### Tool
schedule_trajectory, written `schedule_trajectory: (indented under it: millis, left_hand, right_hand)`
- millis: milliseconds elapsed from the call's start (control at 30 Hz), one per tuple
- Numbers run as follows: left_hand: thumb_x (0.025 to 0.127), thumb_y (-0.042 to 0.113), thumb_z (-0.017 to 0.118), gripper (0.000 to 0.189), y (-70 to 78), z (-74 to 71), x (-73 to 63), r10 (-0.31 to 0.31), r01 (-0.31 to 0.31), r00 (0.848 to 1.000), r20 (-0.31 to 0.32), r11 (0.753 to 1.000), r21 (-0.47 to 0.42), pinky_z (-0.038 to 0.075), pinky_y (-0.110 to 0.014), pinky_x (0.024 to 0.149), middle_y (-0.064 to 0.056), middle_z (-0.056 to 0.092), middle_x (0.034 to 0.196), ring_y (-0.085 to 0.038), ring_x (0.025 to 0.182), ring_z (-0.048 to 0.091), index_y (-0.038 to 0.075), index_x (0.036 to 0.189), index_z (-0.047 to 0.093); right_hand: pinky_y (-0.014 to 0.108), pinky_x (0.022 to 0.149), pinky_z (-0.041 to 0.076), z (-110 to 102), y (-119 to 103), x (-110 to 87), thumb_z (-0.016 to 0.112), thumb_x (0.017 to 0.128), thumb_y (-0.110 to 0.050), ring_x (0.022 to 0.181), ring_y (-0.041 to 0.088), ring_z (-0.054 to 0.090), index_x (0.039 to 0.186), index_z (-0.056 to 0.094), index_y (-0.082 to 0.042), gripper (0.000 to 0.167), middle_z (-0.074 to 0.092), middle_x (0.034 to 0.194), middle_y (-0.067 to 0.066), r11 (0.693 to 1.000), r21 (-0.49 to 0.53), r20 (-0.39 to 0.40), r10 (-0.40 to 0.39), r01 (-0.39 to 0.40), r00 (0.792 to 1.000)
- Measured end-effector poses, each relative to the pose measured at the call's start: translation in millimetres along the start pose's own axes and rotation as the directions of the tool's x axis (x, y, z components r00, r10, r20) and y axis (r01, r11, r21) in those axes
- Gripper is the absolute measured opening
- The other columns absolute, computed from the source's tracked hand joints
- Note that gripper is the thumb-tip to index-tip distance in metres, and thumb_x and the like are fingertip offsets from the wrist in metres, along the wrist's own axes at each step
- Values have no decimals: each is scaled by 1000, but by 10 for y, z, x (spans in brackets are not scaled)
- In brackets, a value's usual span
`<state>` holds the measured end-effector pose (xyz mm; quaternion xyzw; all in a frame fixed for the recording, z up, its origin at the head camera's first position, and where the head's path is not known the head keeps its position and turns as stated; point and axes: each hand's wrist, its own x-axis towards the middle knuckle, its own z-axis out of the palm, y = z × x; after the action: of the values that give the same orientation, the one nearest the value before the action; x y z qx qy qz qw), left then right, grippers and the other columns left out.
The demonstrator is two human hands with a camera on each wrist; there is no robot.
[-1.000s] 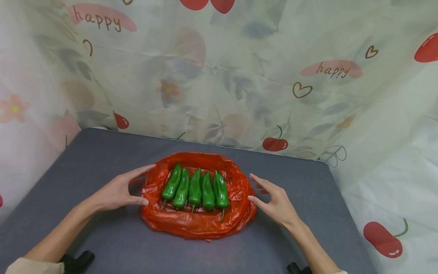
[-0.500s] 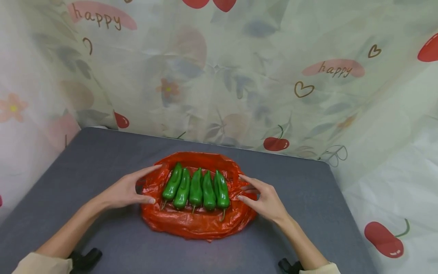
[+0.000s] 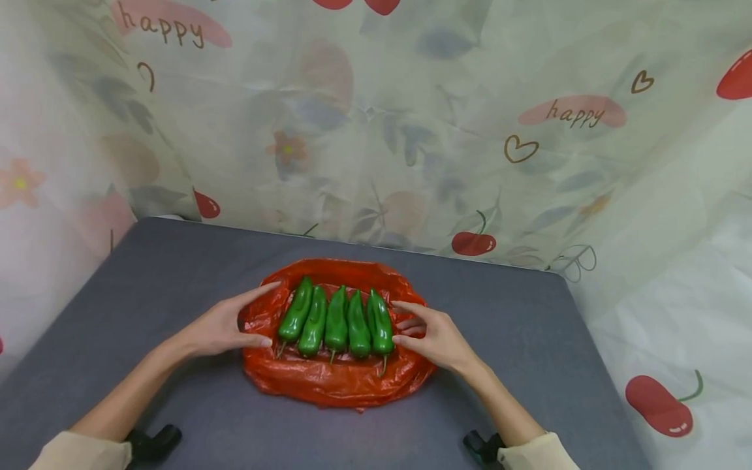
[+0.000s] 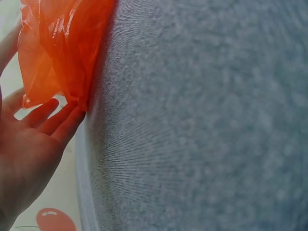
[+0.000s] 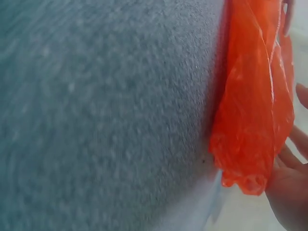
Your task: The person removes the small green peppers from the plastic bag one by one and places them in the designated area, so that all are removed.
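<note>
Several green peppers (image 3: 336, 323) lie side by side in a row inside a red plastic bag (image 3: 329, 391), its sides rolled down around them. At the bag's left side is my left hand (image 3: 219, 328), thumb and forefinger spread over the rim; in the left wrist view its other fingers lie against the bag's outer wall (image 4: 62, 53). My right hand (image 3: 437, 334) reaches over the right rim, fingertips close to the rightmost pepper (image 3: 380, 326). Whether they touch it I cannot tell. The right wrist view has the bag's side hiding part of that hand (image 5: 291, 190).
The bag stands on a grey cloth-covered table (image 3: 282, 437). A printed curtain (image 3: 376, 150) with cherries and lettering hangs behind the table and along both sides. Black wrist mounts (image 3: 155, 442) show below the sleeves.
My right hand has moved left, from the bag's right rim to beside the rightmost pepper. My left hand has shifted slightly right over the left rim. Peppers and bag stay put.
</note>
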<state>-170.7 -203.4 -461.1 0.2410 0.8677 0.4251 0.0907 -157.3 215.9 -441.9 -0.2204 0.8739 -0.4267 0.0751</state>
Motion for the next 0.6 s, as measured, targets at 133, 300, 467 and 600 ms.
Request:
schedule_trajectory:
  millis: [133, 300, 467, 600]
  left_hand:
    - [79, 36, 85, 95, -6, 17, -9, 5, -5, 1000, 0, 1000, 12, 46, -51, 96, -17, 48, 146, -33, 124, 53, 20, 156, 33]
    - [78, 36, 85, 96, -2, 25, -4, 5, -5, 1000, 0, 1000, 17, 46, -51, 96, -17, 48, 146, -32, 125, 53, 20, 156, 32]
    - [78, 37, 85, 96, -8, 36, 5, -4, 4, 1000, 3, 1000, 9, 45, -53, 96, -18, 47, 146, -34, 125, 52, 19, 156, 32]
    - [78, 39, 85, 97, -16, 43, 16, -13, 13, 1000, 8, 1000, 8, 47, -52, 95, -17, 48, 145, -33, 123, 53, 19, 156, 32]
  right_hand:
    - [36, 83, 56, 51, 18, 17, 79, 87, -24, 96, 18, 69, 142, 55, -12, 61, 68, 117, 10, 1000, -9, 12, 18, -18, 1000]
    - [32, 82, 56, 90, 23, 44, 79, 87, -25, 96, 17, 69, 144, 54, -13, 64, 68, 118, 6, 998, -45, 31, 43, -42, 999]
    - [28, 81, 55, 121, 14, 66, 80, 85, -27, 97, 16, 68, 146, 52, -15, 68, 66, 124, 6, 997, -60, 65, 58, -54, 996]
    - [26, 78, 55, 154, 13, 85, 81, 85, -29, 93, 15, 67, 146, 51, -16, 69, 68, 117, 5, 997, -66, 77, 52, -47, 996]
